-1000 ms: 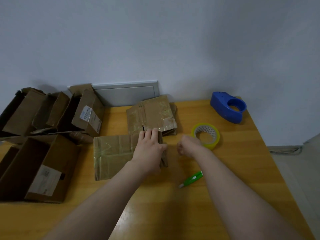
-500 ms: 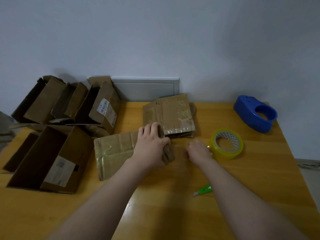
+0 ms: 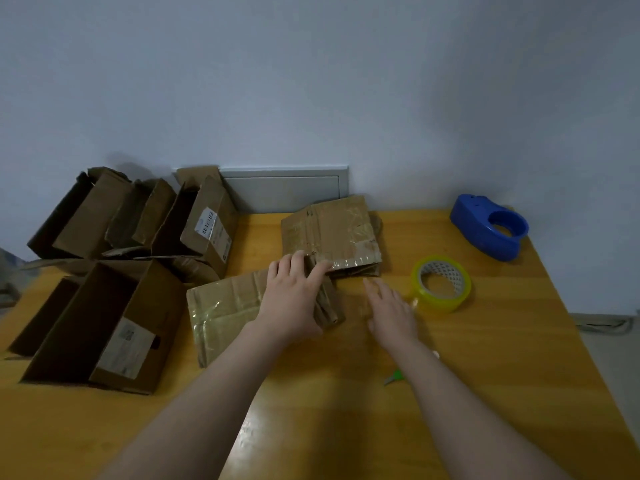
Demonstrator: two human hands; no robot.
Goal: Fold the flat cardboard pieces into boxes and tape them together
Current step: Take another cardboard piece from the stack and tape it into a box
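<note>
left hand [image 3: 294, 299] flat, pressing folded cardboard [image 3: 221, 306]; right hand [image 3: 391, 313] spread, empty, tape roll [image 3: 441, 284] at its 2 o'clock. risk: one-handed hold, cardboard may spring open.

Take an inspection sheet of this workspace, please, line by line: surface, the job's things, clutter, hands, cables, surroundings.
Surface: glossy yellow wooden table.
Job's things: flat cardboard piece under the left hand; stack of flat cardboard behind it; yellow tape roll and blue tape dispenser at right; open boxes at left.
Clutter: small green tool, partly hidden by the right forearm.
Grippers: left hand presses flat on the cardboard piece; right hand open beside the tape roll, blurred, contact unclear.
Cables: one cord on the floor past the table's right edge.
Surroundings: plain wall with a grey panel behind the table.
</note>
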